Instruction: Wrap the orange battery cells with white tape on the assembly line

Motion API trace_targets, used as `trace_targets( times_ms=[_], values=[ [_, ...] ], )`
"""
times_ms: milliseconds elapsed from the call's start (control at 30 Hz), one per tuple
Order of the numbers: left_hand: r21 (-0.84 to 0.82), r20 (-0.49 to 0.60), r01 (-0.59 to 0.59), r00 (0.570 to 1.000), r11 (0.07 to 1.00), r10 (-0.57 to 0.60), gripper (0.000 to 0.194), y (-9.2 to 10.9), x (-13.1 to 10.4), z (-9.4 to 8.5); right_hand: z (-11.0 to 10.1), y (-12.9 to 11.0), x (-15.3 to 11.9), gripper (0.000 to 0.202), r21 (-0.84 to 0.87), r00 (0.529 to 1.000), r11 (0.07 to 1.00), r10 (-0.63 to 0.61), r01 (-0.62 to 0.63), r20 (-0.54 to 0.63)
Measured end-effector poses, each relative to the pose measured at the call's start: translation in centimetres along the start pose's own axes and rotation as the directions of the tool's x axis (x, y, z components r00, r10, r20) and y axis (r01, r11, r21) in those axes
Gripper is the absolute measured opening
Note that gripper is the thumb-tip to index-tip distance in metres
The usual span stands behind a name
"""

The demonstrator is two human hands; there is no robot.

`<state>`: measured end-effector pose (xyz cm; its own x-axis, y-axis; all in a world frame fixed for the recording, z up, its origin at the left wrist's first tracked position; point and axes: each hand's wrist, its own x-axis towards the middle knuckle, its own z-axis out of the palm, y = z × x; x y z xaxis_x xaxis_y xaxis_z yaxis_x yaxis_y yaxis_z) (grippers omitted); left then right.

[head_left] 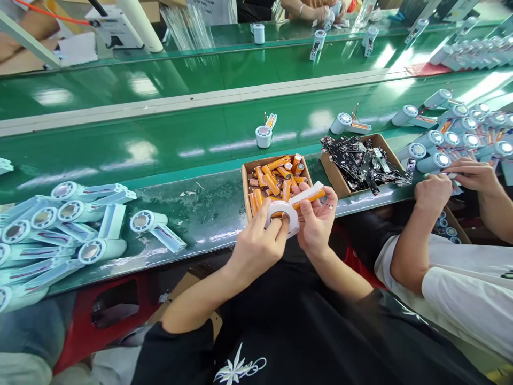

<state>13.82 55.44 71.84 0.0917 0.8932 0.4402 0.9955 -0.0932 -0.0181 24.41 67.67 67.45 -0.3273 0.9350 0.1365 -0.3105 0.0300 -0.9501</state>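
Note:
Near the middle of the view, my left hand [260, 235] grips a roll of white tape [294, 218], with fingers through its core. A strip of white tape runs from the roll along an orange battery [311, 198]. Thumb and fingers of my right hand [318, 222] are closed on that battery, and thin wires stick out at its right end. Both hands are close together at the front edge of a cardboard box [245, 184] holding several orange batteries [271, 183].
Blue-white fan housings [94, 251] lie piled at left; one [158, 227] lies apart. A box of black circuit boards [360, 160] stands at right, near a co-worker's hands [435, 190] and more housings [451, 139]. Single housings [263, 136] rest on the green conveyor [180, 133].

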Motion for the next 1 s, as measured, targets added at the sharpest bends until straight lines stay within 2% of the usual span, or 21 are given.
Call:
trace_targets(
  times_ms=[67, 100, 167, 200, 233, 300, 367, 433, 500, 567, 667, 733, 833, 933, 1000],
  values=[
    [-0.048, -0.011, -0.024, 1.0, 0.999, 0.024, 0.029, 1.3, -0.6, 1.2, -1.6, -0.2, 1.6, 0.058, -0.012, 1.0, 1.0, -0.011, 0.011, 0.023],
    [-0.085, -0.017, -0.069, 0.998, 0.994, 0.068, 0.027, 1.9, -0.8, 1.6, -2.9, -0.6, 3.1, 0.054, -0.001, 0.998, 0.998, -0.058, 0.058, 0.022],
    [-0.161, -0.002, -0.144, 0.989, 0.977, 0.145, 0.025, 2.3, -0.9, 2.3, -5.5, -1.6, 6.7, 0.043, 0.042, 0.968, 0.969, -0.242, 0.245, -0.06],
    [-0.19, 0.029, -0.134, 0.989, 0.973, 0.142, 0.025, 2.0, -0.6, 2.6, -6.4, -1.9, 8.4, 0.035, 0.063, 0.93, 0.933, -0.346, 0.355, -0.127],
    [-0.21, 0.069, -0.091, 0.992, 0.974, 0.107, 0.026, 1.4, -0.1, 2.8, -6.9, -2.1, 9.8, 0.031, 0.084, 0.905, 0.909, -0.392, 0.409, -0.166],
    [-0.245, 0.155, 0.022, 0.988, 0.969, 0.017, 0.032, -1.0, 1.0, 3.0, -6.5, -2.0, 11.0, 0.035, 0.16, 0.924, 0.912, -0.358, 0.377, -0.137],
    [-0.304, 0.189, 0.095, 0.981, 0.948, -0.038, 0.038, -4.2, 1.1, 2.6, -5.3, -1.5, 10.2, 0.045, 0.206, 0.964, 0.942, -0.263, 0.266, -0.046],
    [-0.352, 0.147, 0.149, 0.984, 0.924, -0.103, 0.038, -7.3, -0.5, 1.5, -4.8, -1.1, 8.3, 0.053, 0.193, 0.98, 0.962, -0.197, 0.194, -0.006],
    [-0.327, 0.08, 0.249, 0.969, 0.912, -0.236, 0.038, -9.7, -4.2, -0.3, -5.8, -0.8, 6.5, 0.055, 0.144, 0.986, 0.975, -0.168, 0.169, -0.017],
    [-0.233, 0.058, 0.387, 0.921, 0.892, -0.385, 0.042, -11.6, -9.2, -2.5, -7.8, -0.6, 5.5, 0.053, 0.086, 0.989, 0.985, -0.148, 0.15, -0.026],
    [-0.026, 0.135, 0.563, 0.821, 0.826, -0.555, 0.044, -14.0, -16.0, -5.3, -10.6, -0.2, 4.9, 0.051, 0.014, 0.994, 0.994, -0.104, 0.105, -0.045],
    [0.128, 0.216, 0.578, 0.777, 0.806, -0.591, 0.04, -15.3, -18.6, -6.1, -11.2, 0.1, 4.8, 0.051, 0.007, 0.994, 0.997, -0.082, 0.083, -0.069],
    [0.258, 0.285, 0.506, 0.774, 0.823, -0.565, 0.031, -17.0, -19.3, -5.6, -10.2, 0.6, 4.7, 0.05, 0.045, 0.994, 0.996, -0.071, 0.075, -0.085],
    [0.3, 0.266, 0.458, 0.803, 0.837, -0.534, 0.024, -18.9, -17.9, -3.9, -8.6, 0.6, 4.6, 0.05, 0.088, 0.998, 0.995, -0.049, 0.054, -0.049],
    [0.301, 0.296, 0.453, 0.792, 0.839, -0.534, 0.022, -20.4, -16.8, -2.8, -8.1, 0.3, 4.5, 0.051, 0.102, 1.0, 0.994, -0.03, 0.03, 0.004]
  ],
)
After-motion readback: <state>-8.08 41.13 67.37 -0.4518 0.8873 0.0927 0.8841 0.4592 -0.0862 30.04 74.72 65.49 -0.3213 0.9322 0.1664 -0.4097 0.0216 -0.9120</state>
